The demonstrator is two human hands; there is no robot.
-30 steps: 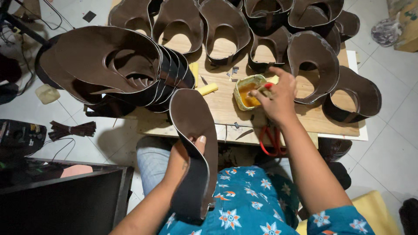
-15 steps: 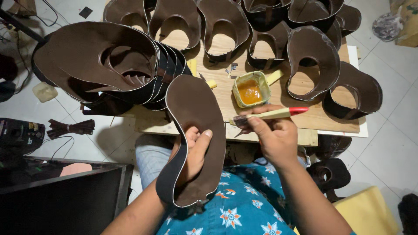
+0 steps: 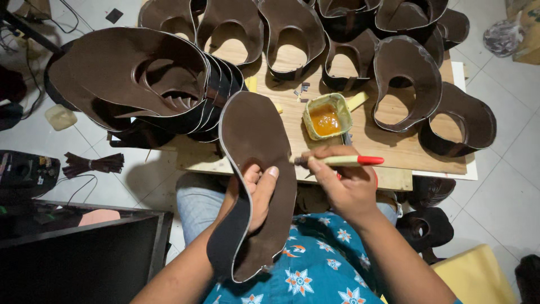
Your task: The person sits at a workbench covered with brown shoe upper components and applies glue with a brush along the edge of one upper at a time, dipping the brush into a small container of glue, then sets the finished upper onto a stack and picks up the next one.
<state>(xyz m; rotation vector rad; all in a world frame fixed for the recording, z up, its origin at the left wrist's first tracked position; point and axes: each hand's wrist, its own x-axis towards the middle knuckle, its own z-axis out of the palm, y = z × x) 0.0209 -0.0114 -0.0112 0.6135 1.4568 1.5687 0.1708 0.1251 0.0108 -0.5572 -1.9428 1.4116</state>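
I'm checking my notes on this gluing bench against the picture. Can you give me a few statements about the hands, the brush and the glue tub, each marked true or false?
1. The left hand holds a brown leather piece. True.
2. The right hand holds scissors. False: it holds a brush with a red-tipped handle.
3. The glue tub holds amber liquid. True.
4. The brush is dipped in the tub. False: it is out of the tub, bristles at the leather piece's edge.
5. The tub sits on the wooden board. True.
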